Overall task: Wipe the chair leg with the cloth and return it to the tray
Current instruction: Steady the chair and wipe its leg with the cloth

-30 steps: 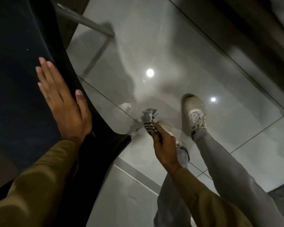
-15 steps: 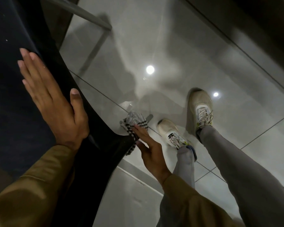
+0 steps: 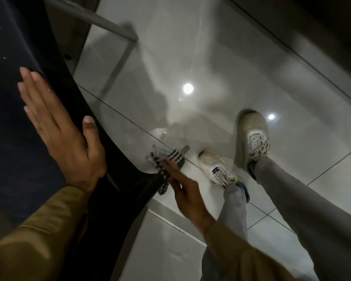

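A black chair (image 3: 12, 122) fills the left side, seen from above. My left hand (image 3: 57, 126) lies flat and open on its seat near the edge. Below the seat's front corner, my right hand (image 3: 182, 189) presses a black-and-white striped cloth (image 3: 166, 159) around the grey metal chair leg (image 3: 184, 149), whose foot shows just beyond the cloth on the floor. Most of that leg is hidden by the cloth and the seat. No tray is in view.
A second grey metal chair leg (image 3: 101, 23) runs across the top left. My two feet in pale sneakers (image 3: 217, 167) stand on the glossy grey floor tiles (image 3: 211, 57) right of the cloth. A dark wall base runs along the upper right.
My right hand moved left with the cloth, from holding it bunched beside the leg to laying it flat against the leg under the seat corner. My left hand stayed on the seat.
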Tool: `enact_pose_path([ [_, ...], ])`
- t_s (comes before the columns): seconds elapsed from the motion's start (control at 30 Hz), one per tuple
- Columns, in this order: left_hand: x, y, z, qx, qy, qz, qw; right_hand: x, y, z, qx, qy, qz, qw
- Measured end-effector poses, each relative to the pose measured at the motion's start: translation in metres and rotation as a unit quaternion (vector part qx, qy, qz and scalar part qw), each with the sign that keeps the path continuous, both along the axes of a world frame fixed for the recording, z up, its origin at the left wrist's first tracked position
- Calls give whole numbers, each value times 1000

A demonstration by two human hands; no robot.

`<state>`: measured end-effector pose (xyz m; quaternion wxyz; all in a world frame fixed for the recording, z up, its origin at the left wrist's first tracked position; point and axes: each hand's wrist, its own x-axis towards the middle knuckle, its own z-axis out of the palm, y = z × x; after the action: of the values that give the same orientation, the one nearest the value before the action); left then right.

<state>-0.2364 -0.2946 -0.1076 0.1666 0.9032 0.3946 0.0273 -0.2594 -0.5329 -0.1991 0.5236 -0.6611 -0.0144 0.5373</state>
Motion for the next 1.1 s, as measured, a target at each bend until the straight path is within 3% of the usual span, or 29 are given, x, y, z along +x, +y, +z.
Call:
enact_pose_path([
  [0.1,1,0,1,2,-3,-2,1000,-12,0,21,25,-1,-47,999],
  [0.2,-2,3,-3,3,-3,3,1000,-12,4,-2,-7,3,-67,998],
  [0.33,-12,9,-14,2,-2,15,1000,6,14,-52,-106,155,-179,966],
  [0.4,-16,12,-16,5,12,15,1000,12,22,-64,-98,238,-202,945],
  [0.53,-11,9,-13,10,-3,3,1000,4,12,-30,-50,146,-107,982],
  [0.7,-2,2,-3,26,-15,4,1000,-15,-2,27,27,118,-110,987],
  [0.83,-2,2,-4,27,-20,7,999,-17,15,-8,3,141,-177,974],
  [1.0,-4,2,-8,33,-27,3,999,1,17,-72,-115,182,-122,969],
  [1.1,-6,4,-8,38,-28,0,999,5,15,-58,-102,195,-112,969],
])
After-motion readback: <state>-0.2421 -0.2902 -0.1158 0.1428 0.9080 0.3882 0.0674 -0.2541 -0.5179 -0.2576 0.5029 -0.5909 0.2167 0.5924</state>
